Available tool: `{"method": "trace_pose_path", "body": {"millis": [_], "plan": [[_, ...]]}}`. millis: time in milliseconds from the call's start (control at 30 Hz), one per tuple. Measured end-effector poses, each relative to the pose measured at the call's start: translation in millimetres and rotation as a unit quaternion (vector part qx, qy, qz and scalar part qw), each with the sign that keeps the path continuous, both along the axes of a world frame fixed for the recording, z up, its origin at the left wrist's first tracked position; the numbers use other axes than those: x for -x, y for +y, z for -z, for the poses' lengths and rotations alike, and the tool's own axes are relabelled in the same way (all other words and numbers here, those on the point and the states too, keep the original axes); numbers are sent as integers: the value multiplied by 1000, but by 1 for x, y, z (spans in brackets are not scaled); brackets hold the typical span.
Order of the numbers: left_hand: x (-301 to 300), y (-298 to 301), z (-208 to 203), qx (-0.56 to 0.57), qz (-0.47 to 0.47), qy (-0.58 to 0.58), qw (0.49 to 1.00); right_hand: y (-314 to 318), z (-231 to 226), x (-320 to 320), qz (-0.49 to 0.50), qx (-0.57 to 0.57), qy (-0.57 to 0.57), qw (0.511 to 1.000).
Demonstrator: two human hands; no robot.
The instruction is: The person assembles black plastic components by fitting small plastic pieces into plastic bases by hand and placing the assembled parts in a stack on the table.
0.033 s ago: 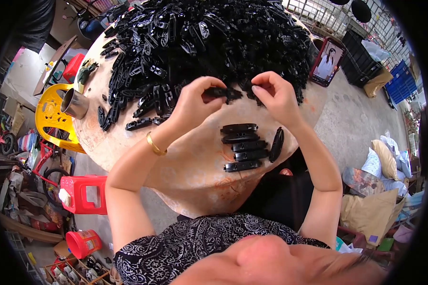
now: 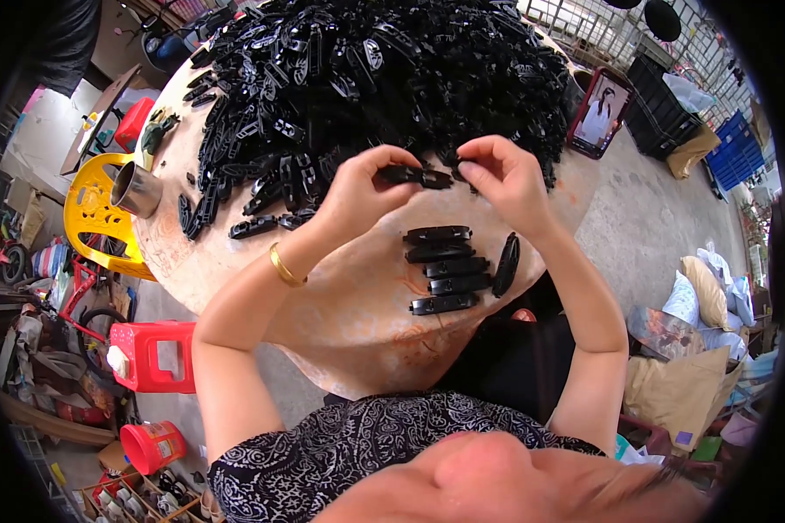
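My left hand is closed, thumb and fingers pinching a long black plastic clip-like piece whose end sticks out to the right. Opposite it, my right hand has thumb and fingertips drawn together beside that end; whatever they hold is too dark to make out against the pile. A large heap of similar glossy black pieces covers the far part of the table. Nearer me, several black pieces lie stacked in a row, with one more piece slanted at their right.
The round table has a patterned cover. A phone stands at its right edge, a metal cup at its left. Beyond are a yellow chair, a red stool, a red bucket and bags.
The piece in my left hand lies more level, and its protruding end reaches slightly further right. My right fingertips have shifted slightly left. The row on the table is unchanged.
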State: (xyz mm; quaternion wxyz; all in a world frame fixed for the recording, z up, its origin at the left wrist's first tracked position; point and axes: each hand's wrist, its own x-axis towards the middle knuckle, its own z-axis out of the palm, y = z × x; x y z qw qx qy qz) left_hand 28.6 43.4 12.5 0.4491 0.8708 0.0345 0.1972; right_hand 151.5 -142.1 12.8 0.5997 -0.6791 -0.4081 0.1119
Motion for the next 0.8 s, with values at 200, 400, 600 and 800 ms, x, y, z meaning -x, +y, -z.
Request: {"method": "trace_pose_path", "body": {"millis": [200,400,600,800], "plan": [[8,-14,8,302,105,133,938,-11,-7,27,10,-20,-213,977],[12,-21,0,370,111,144,911,-5,4,27,13,-83,-302,949],[15,-19,1,401,122,125,899,-6,3,28,13,-57,-348,936],[17,-17,2,396,112,119,903,-6,-4,38,18,-36,-334,942]]}}
